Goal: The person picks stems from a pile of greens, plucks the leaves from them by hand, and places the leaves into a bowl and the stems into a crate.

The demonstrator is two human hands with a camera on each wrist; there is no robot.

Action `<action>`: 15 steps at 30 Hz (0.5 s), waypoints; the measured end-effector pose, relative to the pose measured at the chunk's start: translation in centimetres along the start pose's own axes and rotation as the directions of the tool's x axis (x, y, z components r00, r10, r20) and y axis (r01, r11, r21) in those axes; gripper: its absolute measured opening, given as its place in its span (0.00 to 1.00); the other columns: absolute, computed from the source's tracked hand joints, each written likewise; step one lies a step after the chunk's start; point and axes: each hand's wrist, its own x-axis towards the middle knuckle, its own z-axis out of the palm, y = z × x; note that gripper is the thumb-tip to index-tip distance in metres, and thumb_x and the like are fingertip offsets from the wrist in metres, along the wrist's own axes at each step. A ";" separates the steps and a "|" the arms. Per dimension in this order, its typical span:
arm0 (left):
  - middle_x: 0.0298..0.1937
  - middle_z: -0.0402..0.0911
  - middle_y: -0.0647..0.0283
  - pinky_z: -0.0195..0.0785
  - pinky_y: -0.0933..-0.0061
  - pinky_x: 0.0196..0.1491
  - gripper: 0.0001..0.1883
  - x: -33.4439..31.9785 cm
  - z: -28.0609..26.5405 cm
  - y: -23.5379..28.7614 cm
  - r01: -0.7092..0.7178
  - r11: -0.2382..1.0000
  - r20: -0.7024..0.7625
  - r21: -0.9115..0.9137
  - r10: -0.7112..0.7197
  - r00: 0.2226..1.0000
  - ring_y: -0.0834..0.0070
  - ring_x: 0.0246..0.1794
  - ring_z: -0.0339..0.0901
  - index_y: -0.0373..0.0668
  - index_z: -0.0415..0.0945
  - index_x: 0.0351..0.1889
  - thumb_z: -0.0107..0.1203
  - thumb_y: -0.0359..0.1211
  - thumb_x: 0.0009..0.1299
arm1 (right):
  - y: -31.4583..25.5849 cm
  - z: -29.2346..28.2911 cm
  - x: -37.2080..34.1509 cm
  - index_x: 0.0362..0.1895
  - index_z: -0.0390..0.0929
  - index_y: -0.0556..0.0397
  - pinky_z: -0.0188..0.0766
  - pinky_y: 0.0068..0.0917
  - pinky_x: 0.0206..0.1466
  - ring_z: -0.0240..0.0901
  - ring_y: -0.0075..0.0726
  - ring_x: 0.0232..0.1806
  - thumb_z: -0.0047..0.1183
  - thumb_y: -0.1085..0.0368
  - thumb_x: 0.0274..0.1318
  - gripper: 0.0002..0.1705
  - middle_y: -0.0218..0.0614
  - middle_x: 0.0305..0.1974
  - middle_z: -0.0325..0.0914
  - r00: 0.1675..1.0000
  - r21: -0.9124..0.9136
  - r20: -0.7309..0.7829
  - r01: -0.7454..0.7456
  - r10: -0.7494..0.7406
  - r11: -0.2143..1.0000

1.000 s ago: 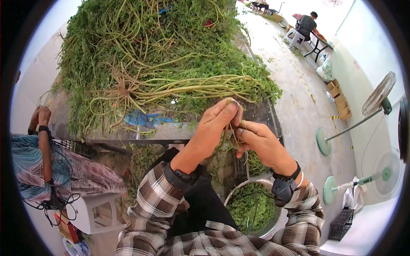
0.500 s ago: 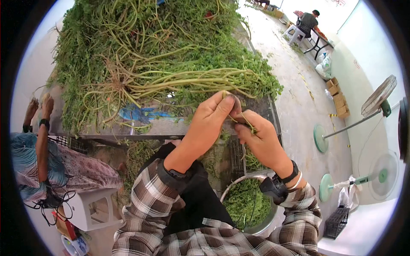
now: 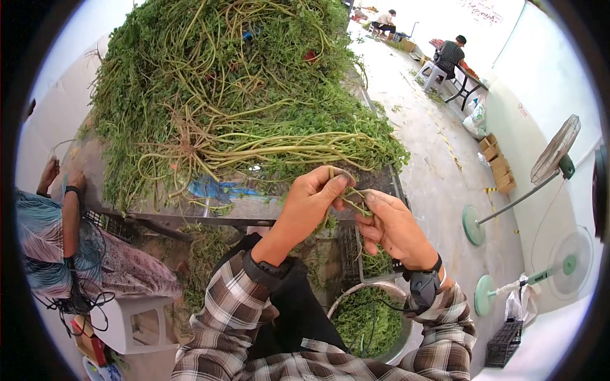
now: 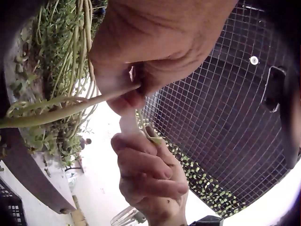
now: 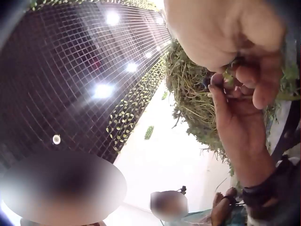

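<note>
- Red writing (image 3: 484, 11) crosses the white wall at the far end, and a smaller red mark (image 3: 522, 109) sits on the side wall; both are too small to read.
- Two hands work before me, at the near edge of one bench (image 3: 244, 221): the left hand (image 3: 311, 197) pinches a green stem (image 4: 56, 114) between thumb and fingers.
- The right hand (image 3: 395, 230) pinches a thin sprig (image 3: 356, 204) close beside it; perhaps it belongs to the same stem, but the fingers hide the join.
- One big heap of greens (image 3: 254, 76) covers the bench, one rooty bundle of long stems (image 3: 273, 151) along its front.
- One round metal basin (image 3: 403, 293), holding greens, stands below.
- Two fans (image 3: 555, 149) stand to the right.
</note>
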 end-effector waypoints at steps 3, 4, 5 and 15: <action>0.31 0.76 0.67 0.67 0.80 0.34 0.09 -0.2 0.4 0.5 0.000 1.000 -0.032 0.016 0.000 0.999 0.82 0.29 0.74 0.36 0.75 0.41 0.51 0.32 0.68 | 0.9 -0.3 0.3 0.49 0.67 0.57 0.66 0.22 0.16 0.61 0.21 0.19 0.40 0.59 0.64 0.16 0.29 0.27 0.64 0.994 -0.156 -0.027 0.100 -0.106 0.983; 0.31 0.76 0.67 0.67 0.80 0.34 0.09 -0.3 0.4 0.6 0.004 1.000 -0.035 0.013 -0.003 0.999 0.82 0.29 0.74 0.36 0.75 0.41 0.51 0.32 0.68 | 1.0 -0.2 0.3 0.49 0.67 0.57 0.66 0.22 0.16 0.61 0.21 0.19 0.40 0.59 0.64 0.16 0.29 0.27 0.64 0.995 -0.156 -0.028 0.095 -0.100 0.983; 0.32 0.77 0.67 0.68 0.80 0.35 0.09 -0.3 0.3 0.6 0.012 0.999 -0.040 0.031 -0.011 0.999 0.82 0.30 0.75 0.36 0.75 0.42 0.52 0.30 0.67 | 1.1 -0.2 0.4 0.49 0.67 0.58 0.67 0.22 0.16 0.63 0.21 0.19 0.39 0.60 0.64 0.16 0.30 0.27 0.65 0.990 -0.257 -0.045 0.120 -0.136 0.959; 0.34 0.78 0.67 0.68 0.81 0.36 0.10 -0.2 0.6 0.0 -0.070 0.994 -0.065 0.078 0.075 0.995 0.84 0.33 0.75 0.36 0.76 0.42 0.55 0.28 0.64 | 1.8 -0.4 1.6 0.36 0.70 0.61 0.65 0.34 0.25 0.68 0.48 0.22 0.46 0.74 0.52 0.06 0.44 0.27 0.68 0.769 -0.880 0.216 0.420 -0.602 0.221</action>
